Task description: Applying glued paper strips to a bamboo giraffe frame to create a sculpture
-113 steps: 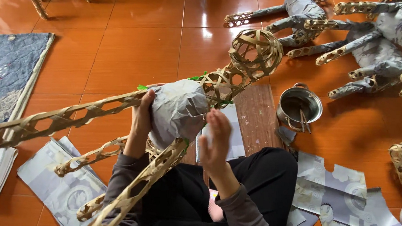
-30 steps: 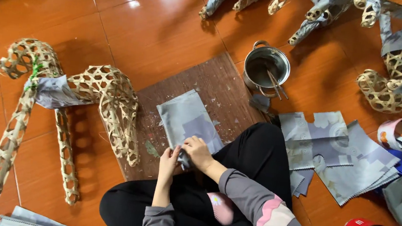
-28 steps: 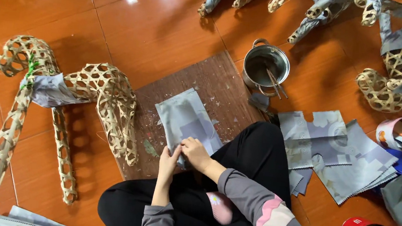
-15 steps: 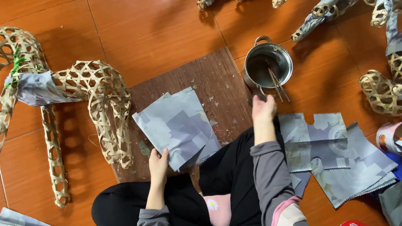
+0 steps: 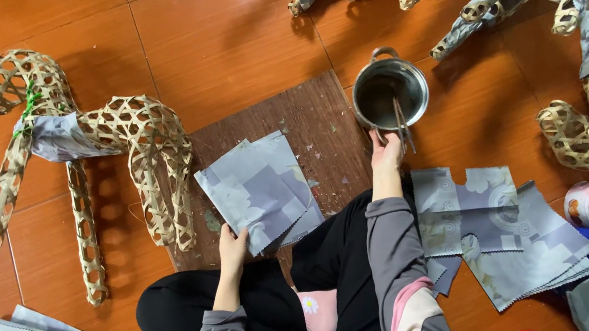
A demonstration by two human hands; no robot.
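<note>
Woven bamboo frame (image 5: 127, 162), steel pot (image 5: 390, 91).

Glossy tiled floor, seen from above

The floor (image 5: 199, 31) was laid in large reddish-orange tiles with thin dark grout lines; bright light glared off it at the far edge, and a worn brown board (image 5: 298, 126) lay flat at centre.

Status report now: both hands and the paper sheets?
Left hand grips grey paper sheets on board. Right hand at brush in metal pot. Nothing in between.
</note>
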